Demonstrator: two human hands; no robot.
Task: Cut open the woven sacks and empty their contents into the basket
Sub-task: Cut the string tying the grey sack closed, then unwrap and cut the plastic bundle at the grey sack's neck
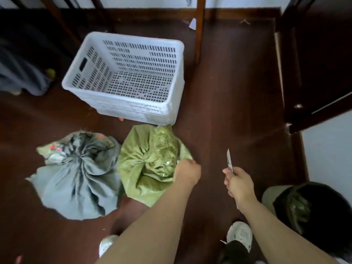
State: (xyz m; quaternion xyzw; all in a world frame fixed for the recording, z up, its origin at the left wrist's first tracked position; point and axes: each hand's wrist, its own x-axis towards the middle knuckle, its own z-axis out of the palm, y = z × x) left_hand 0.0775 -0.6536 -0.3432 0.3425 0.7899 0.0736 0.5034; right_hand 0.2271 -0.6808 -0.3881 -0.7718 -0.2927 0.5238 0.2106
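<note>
Grips the top of the green sack (150, 180) with the left hand (187, 171), likely to keep it still, and holds a knife (229, 161) tight in the right hand (239, 184), blade up and away from the sack, likely to stay safe. Sits on the floor (228, 92) right in front of the white basket (133, 109), so tipping it in looks easy. Looks bunched and tied in the middle, with leafy bits showing at a gap near the top, beside a grey sack (76, 178) tied shut.
</note>
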